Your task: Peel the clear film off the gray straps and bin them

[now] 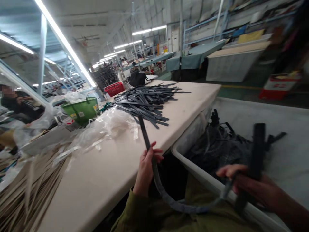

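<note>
My left hand (147, 164) is closed around a long dark grey strap (159, 187), one end of which sticks up toward the table. From there the strap sags in a curve across my lap to my right hand (253, 183). That hand is closed too, gripping a wider dark strip (257, 151) that stands upright, and it is smeared by motion. Below it lies a white bin (285, 125) holding a tangle of dark pieces (222, 148). On the table (101, 180) a heap of dark straps (147, 100) is spread out.
Clear plastic bags (106, 129) lie beside the heap. Brown strips (31, 187) cover the table's left end. A green basket (82, 111) and a red crate (114, 88) stand behind. Far left, a person (19, 103) works. Another white cart (231, 62) stands back right.
</note>
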{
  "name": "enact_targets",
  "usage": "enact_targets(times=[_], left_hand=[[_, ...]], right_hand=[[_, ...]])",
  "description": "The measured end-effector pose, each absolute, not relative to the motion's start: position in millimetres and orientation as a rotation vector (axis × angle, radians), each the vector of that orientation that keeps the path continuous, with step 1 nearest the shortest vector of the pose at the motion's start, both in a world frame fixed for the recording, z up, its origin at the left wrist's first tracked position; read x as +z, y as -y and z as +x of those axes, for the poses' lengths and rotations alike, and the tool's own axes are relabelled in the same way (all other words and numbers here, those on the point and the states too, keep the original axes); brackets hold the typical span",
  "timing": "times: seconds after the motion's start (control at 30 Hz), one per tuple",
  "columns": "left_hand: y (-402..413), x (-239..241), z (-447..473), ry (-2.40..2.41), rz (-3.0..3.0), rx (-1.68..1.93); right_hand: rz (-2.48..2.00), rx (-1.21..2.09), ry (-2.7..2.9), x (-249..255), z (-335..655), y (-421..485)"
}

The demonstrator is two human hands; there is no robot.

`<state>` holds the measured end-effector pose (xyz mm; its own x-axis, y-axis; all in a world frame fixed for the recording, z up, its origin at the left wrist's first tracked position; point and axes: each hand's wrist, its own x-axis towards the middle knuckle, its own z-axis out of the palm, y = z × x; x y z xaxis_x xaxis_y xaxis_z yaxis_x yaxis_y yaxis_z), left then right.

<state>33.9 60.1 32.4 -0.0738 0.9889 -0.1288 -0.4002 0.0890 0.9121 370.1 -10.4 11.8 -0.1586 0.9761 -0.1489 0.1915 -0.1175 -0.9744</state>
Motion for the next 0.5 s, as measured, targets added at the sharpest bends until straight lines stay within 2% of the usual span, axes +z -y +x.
enact_targets(times=[0.13, 0.33, 0.43, 0.5], left_hand=[[-31.2, 11.5, 70.6, -0.9, 1.029, 0.867], [-14.1, 7.3, 83.1, -0.823, 1.155, 0.521], [-14.0, 16.3, 83.1, -0.843, 1.239, 0.486], [-15.9, 17.7, 86.1, -0.854, 1.283, 0.618]], right_hand=[[-1.06, 1.436, 1.126, 43.0, 324.9, -17.4], [-0.849, 1.404, 1.149, 46.1, 314.9, -46.0], [-0.832, 1.36, 1.191, 43.4, 315.8, -45.1], [-0.893, 1.284, 1.228, 43.6, 312.2, -41.1]])
